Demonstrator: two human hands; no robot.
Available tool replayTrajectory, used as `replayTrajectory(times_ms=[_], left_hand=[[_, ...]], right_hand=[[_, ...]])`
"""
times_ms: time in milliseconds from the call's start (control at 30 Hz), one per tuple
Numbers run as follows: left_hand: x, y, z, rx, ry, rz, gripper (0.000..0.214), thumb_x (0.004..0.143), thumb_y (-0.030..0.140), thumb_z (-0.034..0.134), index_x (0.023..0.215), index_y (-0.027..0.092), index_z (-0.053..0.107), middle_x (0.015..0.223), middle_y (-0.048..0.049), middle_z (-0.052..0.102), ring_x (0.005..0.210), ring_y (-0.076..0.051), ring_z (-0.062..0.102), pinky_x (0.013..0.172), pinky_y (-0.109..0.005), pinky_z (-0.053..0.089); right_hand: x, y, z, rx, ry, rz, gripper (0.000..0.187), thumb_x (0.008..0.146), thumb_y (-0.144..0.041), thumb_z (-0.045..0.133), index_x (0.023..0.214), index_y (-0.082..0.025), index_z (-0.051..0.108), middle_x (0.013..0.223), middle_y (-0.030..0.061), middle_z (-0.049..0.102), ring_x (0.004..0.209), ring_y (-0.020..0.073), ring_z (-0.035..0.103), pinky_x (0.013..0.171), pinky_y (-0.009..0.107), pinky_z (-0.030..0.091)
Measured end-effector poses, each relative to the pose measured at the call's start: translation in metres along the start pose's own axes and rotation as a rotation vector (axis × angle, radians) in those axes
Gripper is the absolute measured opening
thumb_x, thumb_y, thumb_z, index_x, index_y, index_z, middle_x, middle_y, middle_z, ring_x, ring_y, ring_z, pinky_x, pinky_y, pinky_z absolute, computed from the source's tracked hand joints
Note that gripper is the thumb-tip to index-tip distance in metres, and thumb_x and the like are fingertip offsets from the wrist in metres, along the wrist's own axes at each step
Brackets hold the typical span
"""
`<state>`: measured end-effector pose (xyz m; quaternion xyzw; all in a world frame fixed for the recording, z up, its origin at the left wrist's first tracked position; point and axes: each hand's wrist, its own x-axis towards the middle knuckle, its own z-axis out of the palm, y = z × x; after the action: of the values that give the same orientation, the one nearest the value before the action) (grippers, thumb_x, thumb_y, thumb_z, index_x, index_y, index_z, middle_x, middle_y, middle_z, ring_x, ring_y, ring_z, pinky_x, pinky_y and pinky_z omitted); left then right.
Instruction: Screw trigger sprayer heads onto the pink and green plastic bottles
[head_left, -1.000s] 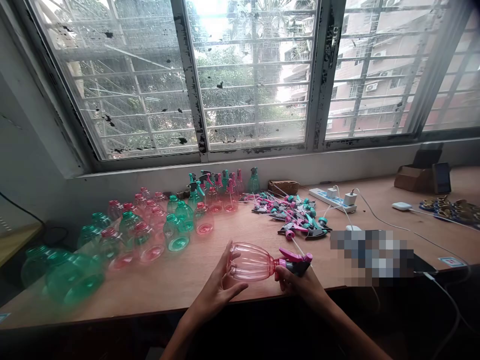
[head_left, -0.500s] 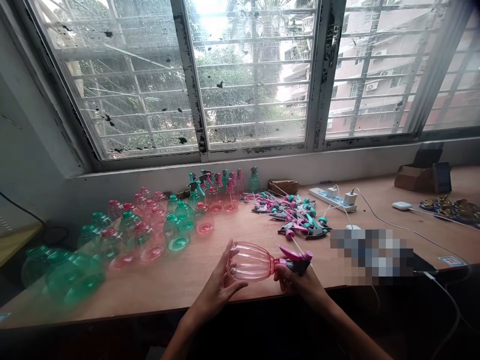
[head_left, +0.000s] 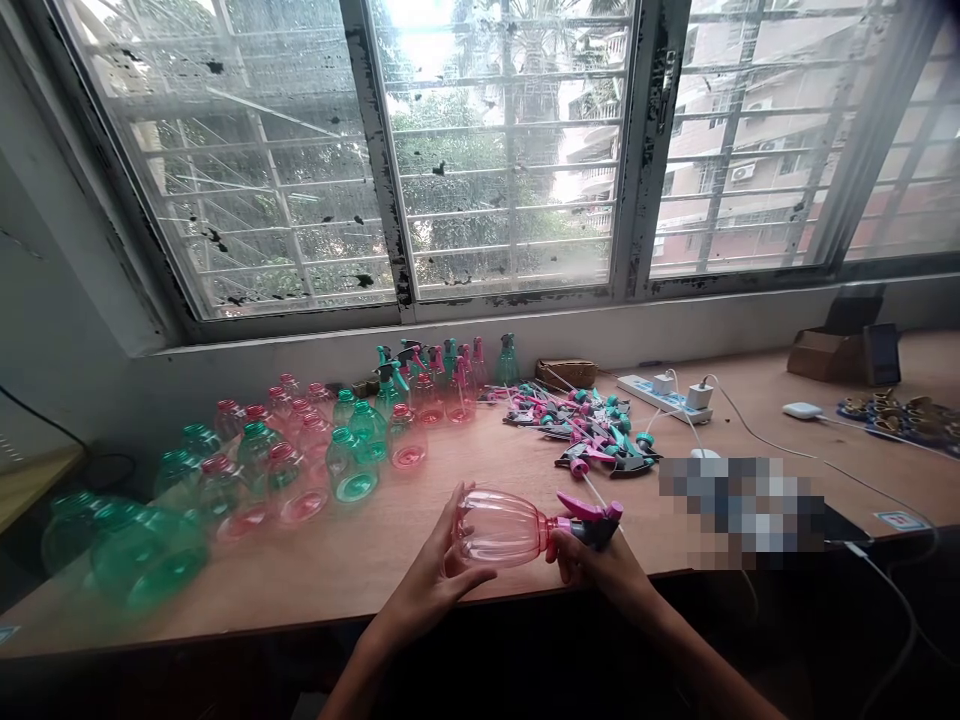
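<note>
A clear pink spray bottle point(head_left: 499, 527) lies on its side in the air over the table's front edge, its base to the left. My left hand point(head_left: 439, 565) is closed around the base end, with the thumb below. At the neck, my right hand point(head_left: 581, 560) grips the pink and black spray head point(head_left: 592, 522), which sits on the bottle's mouth; the fingers partly hide the joint. Beyond the hands is a pile of loose pink, green and black spray heads point(head_left: 581, 420). To the left stand several open pink and green bottles point(head_left: 356, 465).
At the back, several bottles with spray heads point(head_left: 427, 385) stand below the window. A white power strip point(head_left: 664, 398) with plugs and cables lies right of the pile. Farther right are a phone point(head_left: 883, 354) by a brown box and gold-coloured pieces point(head_left: 911, 415). A blurred patch covers something near the right front edge.
Both hands keep the same hold on the pink spray bottle. The bottle has shifted only very slightly, and nothing else has visibly moved.
</note>
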<state>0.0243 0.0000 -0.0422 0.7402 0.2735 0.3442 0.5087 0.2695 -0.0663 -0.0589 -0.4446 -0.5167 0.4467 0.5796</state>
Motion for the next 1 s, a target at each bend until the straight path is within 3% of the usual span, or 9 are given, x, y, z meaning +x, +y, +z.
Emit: replayTrajectory(times_ms=[200,367,600,700,867,1000], left_hand=[[-0.0025,0.0006,0.0005,-0.004,0.0,-0.019,0.105,0.079,0.032,0.081,0.157,0.04,0.011,0.168,-0.0082,0.01,0.142,-0.037,0.036,0.116,-0.055,0.032],[-0.0049,0.0046,-0.0004,-0.015,-0.006,-0.039,0.094,0.086,0.04,0.073,0.156,0.042,0.011,0.168,-0.0068,0.011,0.139,-0.036,0.041,0.114,-0.053,0.036],[-0.0032,0.0013,-0.0015,-0.025,-0.002,-0.012,0.095,0.087,0.036,0.073,0.156,0.041,0.007,0.153,-0.0093,0.042,0.145,-0.032,0.034,0.116,-0.052,0.031],[-0.0034,0.0003,-0.0025,-0.054,-0.005,-0.027,0.099,0.086,0.038,0.074,0.157,0.039,0.006,0.153,-0.0105,0.042,0.143,-0.032,0.037,0.116,-0.05,0.033],[-0.0013,-0.0009,-0.0037,-0.072,-0.003,-0.054,0.087,0.088,0.041,0.07,0.157,0.032,0.017,0.152,-0.0126,0.043,0.132,-0.033,0.05,0.112,-0.049,0.039],[-0.0003,-0.001,-0.0034,-0.068,0.01,-0.051,0.095,0.085,0.035,0.075,0.157,0.035,0.013,0.15,-0.0103,0.047,0.141,-0.031,0.041,0.115,-0.047,0.034]], right_hand=[[-0.0003,0.0014,-0.0008,-0.008,-0.005,-0.004,0.047,0.082,-0.059,0.069,0.067,-0.014,0.07,0.05,-0.001,0.059,0.044,0.01,0.049,0.044,0.022,0.036],[0.0004,0.0021,-0.0011,-0.016,0.002,0.013,0.047,0.081,-0.059,0.071,0.066,-0.014,0.07,0.049,-0.0004,0.059,0.043,0.0107,0.051,0.043,0.022,0.038],[-0.001,-0.0015,0.001,-0.001,0.005,0.008,0.045,0.081,-0.059,0.07,0.069,-0.015,0.07,0.053,-0.0002,0.06,0.045,0.0116,0.051,0.042,0.023,0.04],[-0.0009,-0.0028,0.0022,0.01,0.007,0.011,0.044,0.079,-0.059,0.072,0.071,-0.015,0.069,0.055,-0.0004,0.061,0.046,0.0122,0.052,0.042,0.023,0.041],[0.0005,-0.0038,0.0028,0.027,0.006,0.007,0.042,0.076,-0.057,0.076,0.075,-0.017,0.066,0.054,-0.0019,0.061,0.045,0.0114,0.052,0.041,0.021,0.042],[0.0008,-0.004,0.0021,0.037,0.011,0.009,0.041,0.078,-0.057,0.074,0.081,-0.017,0.065,0.055,-0.0023,0.062,0.046,0.0115,0.052,0.04,0.021,0.041]])
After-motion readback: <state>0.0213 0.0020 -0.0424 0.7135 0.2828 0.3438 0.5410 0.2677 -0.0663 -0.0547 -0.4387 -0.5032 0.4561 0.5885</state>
